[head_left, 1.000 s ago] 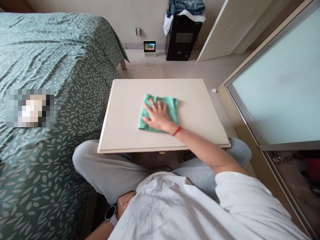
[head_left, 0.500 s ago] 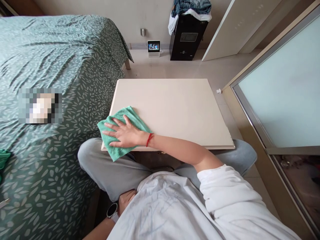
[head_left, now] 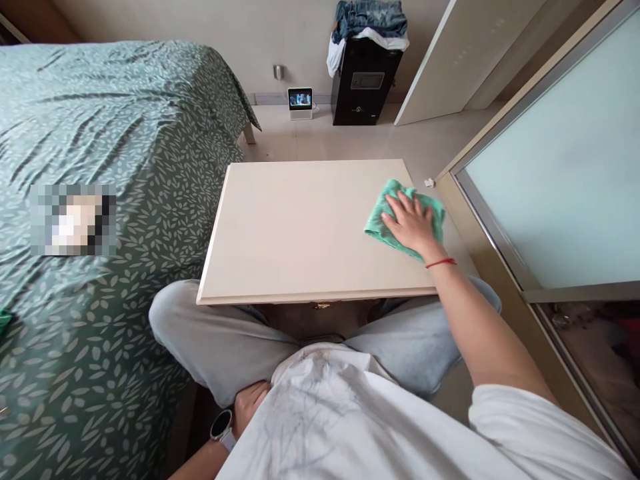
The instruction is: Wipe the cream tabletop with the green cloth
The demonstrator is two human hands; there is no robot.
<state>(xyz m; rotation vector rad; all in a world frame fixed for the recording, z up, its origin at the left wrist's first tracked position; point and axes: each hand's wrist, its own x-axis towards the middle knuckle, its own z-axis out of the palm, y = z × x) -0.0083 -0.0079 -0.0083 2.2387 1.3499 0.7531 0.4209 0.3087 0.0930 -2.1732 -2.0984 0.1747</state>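
My right hand lies open on a green cloth, fingers spread, pressing it against the right part of a cream-coloured tabletop. The cloth reaches the table's right edge and is partly covered by the hand. A red string circles my right wrist. Down at my lap, my left hand rests by my thigh with its fingers curled closed. Its fingertips are hidden by my white shirt, so I cannot make out whether it holds anything. A watch is on that wrist.
A bed with a green leaf-patterned sheet stands left, bearing a blurred-out object. Beyond the table are a small screen and a black cabinet topped with folded jeans. A frosted-glass panel is at right.
My right hand has swept the green cloth from the table's left front corner across to its right side. My left hand has stayed at my lap. The view has shifted slightly.
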